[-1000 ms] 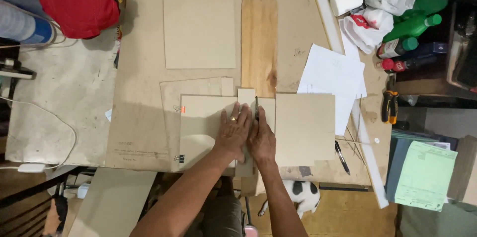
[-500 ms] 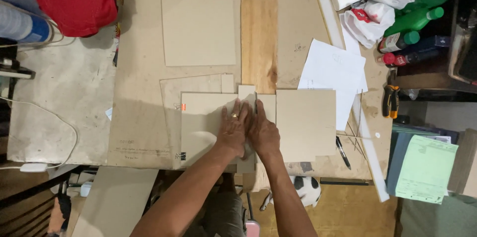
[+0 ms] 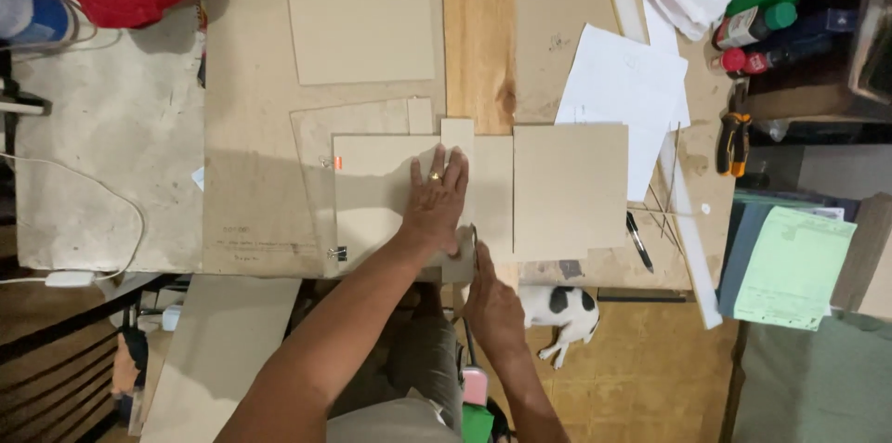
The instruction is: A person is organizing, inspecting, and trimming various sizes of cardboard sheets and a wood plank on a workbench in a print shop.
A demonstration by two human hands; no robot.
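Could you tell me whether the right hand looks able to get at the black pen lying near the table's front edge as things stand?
Probably yes: the right hand is at the front edge, and the black pen lies uncovered nearby, with only flat board between.

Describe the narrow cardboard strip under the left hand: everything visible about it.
The narrow cardboard strip is plain tan board, flat and unmarked, lying lengthwise away from the person between two wider cardboard panels. Its far end pokes past their edges; its near end reaches the table edge. The left hand presses flat across its middle, and the right hand meets its near end.
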